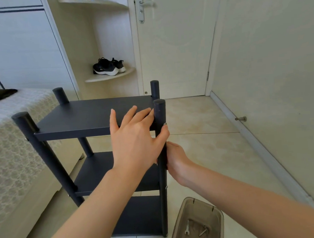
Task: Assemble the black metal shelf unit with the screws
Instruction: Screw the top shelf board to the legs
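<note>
We are laying our left hand on the top board of the black shelf unit, which is standing upright on the floor beneath our fingers. The fingers are lying straight and flat, and the thumb is hooking round the front right post. Just below that thumb our right hand is pressing against the same post; its fingers are hidden behind it, so we cannot tell their grip. Below them a clear tray is holding a spanner.
</note>
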